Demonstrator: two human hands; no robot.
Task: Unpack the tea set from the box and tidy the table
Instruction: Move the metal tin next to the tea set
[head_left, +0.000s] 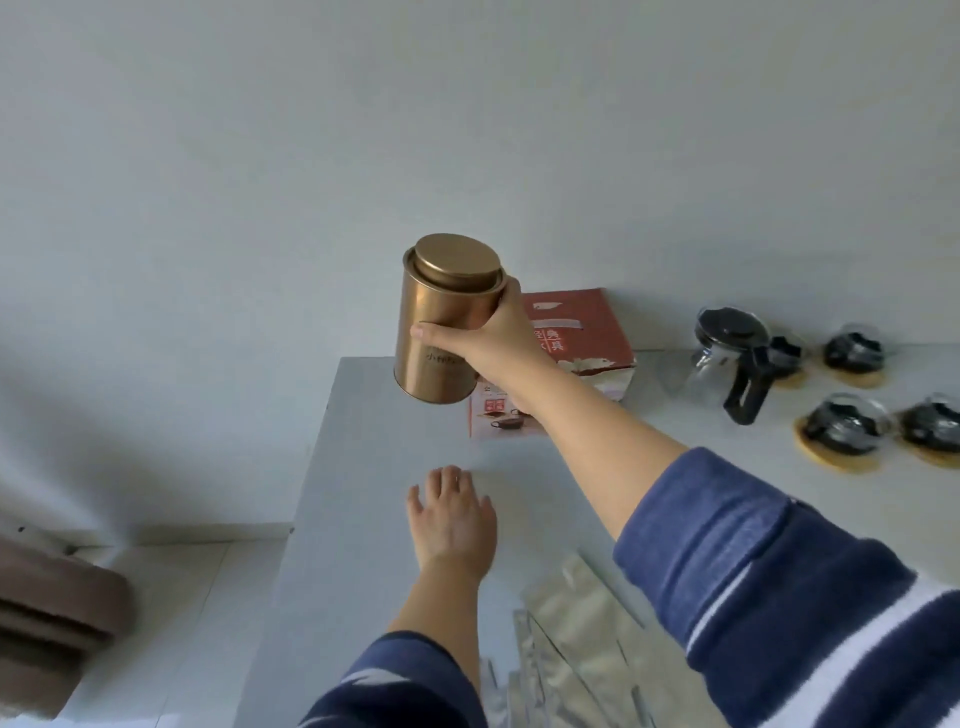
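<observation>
Copper-gold tin; red box with white lettering; navy sleeve striped white; silver foil pouches; pale grey surface.

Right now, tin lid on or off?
On. The copper tin, held off the table in the right hand, has its round lid seated flush on top. Contents cannot tell.

A plain pale grey-white wall fills the upper part of the view, evenly lit by soft diffuse light, unmarked. A light grey table stands with its far edge against the wall. Beyond the table's left edge lies light tiled floor, with a brown upholstered furniture piece at far left.
</observation>
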